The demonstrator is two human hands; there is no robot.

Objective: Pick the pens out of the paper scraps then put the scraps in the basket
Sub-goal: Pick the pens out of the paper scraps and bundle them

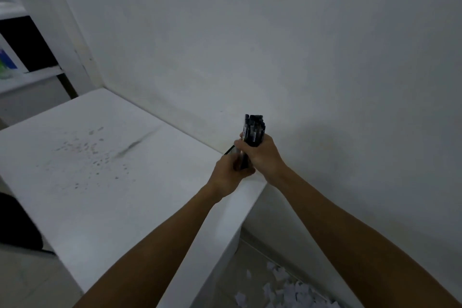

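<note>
- Head view, overall: both bare forearms reach forward from 6 o'clock and meet over the far corner of a white surface (105, 182) that stands against a white wall (275, 45).
- Pens (254, 130): a bundle of dark pens is held upright above the surface corner, just right of frame centre. Their dark caps point toward 12 o'clock.
- Right hand (263, 155): fingers are curled round the middle of the bundle and grip it, with the caps standing out above the fist.
- Left hand (231, 174): positioned directly below and at 8 o'clock of the right hand, touching it. Its fingers are curled round the lower ends of the pens. One dark pen end sticks out at 10 o'clock from this hand.
- Paper scraps (287, 290): a heap of white torn pieces lies on the floor at 5 o'clock, beside the side panel of the surface and near the wall, well below the hands.
- Surface condition: the top shows scattered dark specks and one dark streak toward 10 o'clock.
- Shelf (27, 75): a white shelf unit stands at 9 to 10 o'clock, with a blue-and-green item on it, too blurred to identify.
- Dark object (17, 225): a black rounded shape sits at 8 o'clock by the surface edge; its identity cannot be told.
</note>
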